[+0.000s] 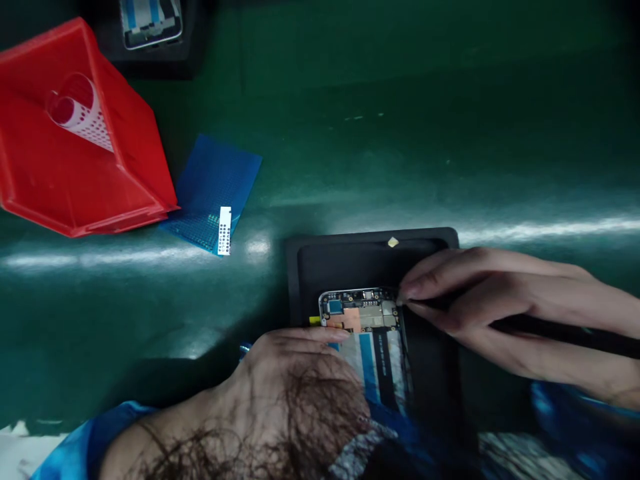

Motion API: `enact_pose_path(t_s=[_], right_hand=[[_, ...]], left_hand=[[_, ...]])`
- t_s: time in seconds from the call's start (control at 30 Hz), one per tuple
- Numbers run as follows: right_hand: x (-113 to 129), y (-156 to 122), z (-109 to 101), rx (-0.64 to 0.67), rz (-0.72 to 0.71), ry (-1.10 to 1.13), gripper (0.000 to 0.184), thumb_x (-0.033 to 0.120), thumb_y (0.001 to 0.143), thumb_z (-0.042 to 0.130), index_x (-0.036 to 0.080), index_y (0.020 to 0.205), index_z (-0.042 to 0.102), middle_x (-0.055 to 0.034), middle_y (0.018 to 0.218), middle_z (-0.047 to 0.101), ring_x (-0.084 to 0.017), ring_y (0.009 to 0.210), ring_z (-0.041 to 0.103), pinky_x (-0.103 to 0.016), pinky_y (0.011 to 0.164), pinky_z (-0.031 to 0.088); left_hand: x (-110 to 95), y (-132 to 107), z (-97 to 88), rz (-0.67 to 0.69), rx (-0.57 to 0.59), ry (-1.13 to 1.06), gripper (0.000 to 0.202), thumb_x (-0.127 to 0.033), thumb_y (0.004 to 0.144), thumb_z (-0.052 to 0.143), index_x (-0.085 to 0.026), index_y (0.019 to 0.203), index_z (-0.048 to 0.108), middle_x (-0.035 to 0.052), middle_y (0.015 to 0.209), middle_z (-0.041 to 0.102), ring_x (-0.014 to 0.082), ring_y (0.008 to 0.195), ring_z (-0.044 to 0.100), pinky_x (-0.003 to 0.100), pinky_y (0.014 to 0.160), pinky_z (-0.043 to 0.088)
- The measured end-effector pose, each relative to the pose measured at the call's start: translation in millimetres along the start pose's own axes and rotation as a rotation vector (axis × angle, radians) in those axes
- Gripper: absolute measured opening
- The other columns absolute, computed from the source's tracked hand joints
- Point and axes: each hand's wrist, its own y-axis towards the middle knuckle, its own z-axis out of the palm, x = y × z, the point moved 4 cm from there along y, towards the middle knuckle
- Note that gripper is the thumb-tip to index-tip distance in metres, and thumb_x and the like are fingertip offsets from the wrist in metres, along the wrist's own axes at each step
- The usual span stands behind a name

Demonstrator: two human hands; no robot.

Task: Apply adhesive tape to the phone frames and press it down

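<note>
An opened smartphone [370, 317], its circuit board and copper-coloured patch exposed, lies in a black tray [340, 257]. My left hand [305, 373] rests across the phone's left side, index finger stretched out just below the board. Loose dark hair hides part of this hand. At the board's upper right corner, my right hand [480, 300] pinches with thumb and finger. A dark slim tool [565, 333] runs back through that hand; its tip is too small to make out. Below the board show blue and black strips on the phone's silvery lower part.
Left on the green mat stands a red bin [135, 133] with a rolled white dotted sheet [87, 120]. Beside it lie a blue film sheet [220, 177] and a white label strip [225, 231]. Another opened phone [151, 27] sits at the top left.
</note>
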Motion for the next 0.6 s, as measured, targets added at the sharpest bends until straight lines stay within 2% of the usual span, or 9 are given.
enact_pose_path(t_s=[0.07, 0.17, 0.23, 0.3, 0.4, 0.5, 0.6], right_hand=[[1.0, 1.5, 2.5, -0.078, 0.084, -0.002, 0.026, 0.021, 0.099, 0.086, 0.036, 0.084, 0.07, -0.0048, 0.1, 0.087, -0.027, 0.099, 0.091, -0.036, 0.079, 0.08], [5.2, 6.6, 6.7, -0.151, 0.182, -0.027, 0.03, 0.042, 0.094, 0.095, 0.036, 0.077, 0.071, -0.0087, 0.106, 0.086, -0.032, 0.105, 0.09, -0.042, 0.081, 0.081], [7.9, 9.3, 8.6, -0.172, 0.199, -0.028, 0.033, 0.048, 0.093, 0.096, 0.036, 0.076, 0.07, -0.0097, 0.108, 0.086, -0.033, 0.107, 0.089, -0.044, 0.083, 0.081], [8.1, 9.1, 7.8, -0.178, 0.203, -0.028, 0.034, 0.05, 0.092, 0.096, 0.036, 0.075, 0.07, -0.0099, 0.109, 0.086, -0.033, 0.108, 0.089, -0.044, 0.085, 0.081], [3.7, 4.7, 2.0, -0.144, 0.17, -0.028, 0.032, 0.043, 0.094, 0.095, 0.037, 0.076, 0.07, -0.0081, 0.105, 0.086, -0.031, 0.102, 0.089, -0.042, 0.083, 0.08], [-0.3, 1.1, -2.9, -0.025, 0.036, -0.023, 0.03, 0.016, 0.098, 0.084, 0.036, 0.082, 0.069, -0.0026, 0.094, 0.084, -0.022, 0.087, 0.089, -0.03, 0.075, 0.077], [-1.9, -0.6, -4.6, 0.044, -0.062, -0.023, 0.037, -0.002, 0.091, 0.073, 0.034, 0.086, 0.065, 0.0009, 0.089, 0.081, -0.016, 0.08, 0.088, -0.02, 0.073, 0.074]], left_hand=[[7.0, -0.7, -0.6, -0.013, -0.036, -0.11, 0.02, -0.042, 0.112, 0.074, -0.026, 0.118, 0.084, -0.0016, 0.11, 0.096, 0.018, 0.102, 0.092, 0.03, 0.138, 0.052], [13.9, -2.1, 3.6, -0.015, -0.025, -0.177, 0.028, -0.043, 0.107, 0.08, -0.022, 0.125, 0.085, 0.0006, 0.113, 0.097, 0.0181, 0.102, 0.092, 0.031, 0.136, 0.055], [14.7, -2.7, 6.0, -0.016, -0.039, -0.179, 0.032, -0.047, 0.103, 0.085, -0.024, 0.125, 0.085, -0.0008, 0.113, 0.097, 0.0188, 0.1, 0.092, 0.034, 0.137, 0.055], [12.7, -2.2, 6.2, -0.02, -0.076, -0.193, 0.028, -0.045, 0.102, 0.086, -0.026, 0.123, 0.084, -0.0037, 0.114, 0.097, 0.018, 0.101, 0.092, 0.033, 0.138, 0.054], [4.8, 0.5, 3.3, 0.002, -0.12, -0.177, 0.013, -0.037, 0.104, 0.085, -0.027, 0.112, 0.084, -0.0048, 0.118, 0.097, 0.0158, 0.103, 0.092, 0.029, 0.139, 0.051], [-2.9, 3.5, 1.3, 0.018, -0.107, -0.098, 0.004, -0.031, 0.104, 0.084, -0.028, 0.101, 0.084, -0.004, 0.117, 0.097, 0.0157, 0.098, 0.092, 0.03, 0.137, 0.054], [-3.4, 4.5, 0.9, 0.029, -0.112, -0.085, 0.005, -0.028, 0.106, 0.081, -0.029, 0.101, 0.083, -0.0047, 0.115, 0.097, 0.0158, 0.096, 0.092, 0.029, 0.137, 0.054]])
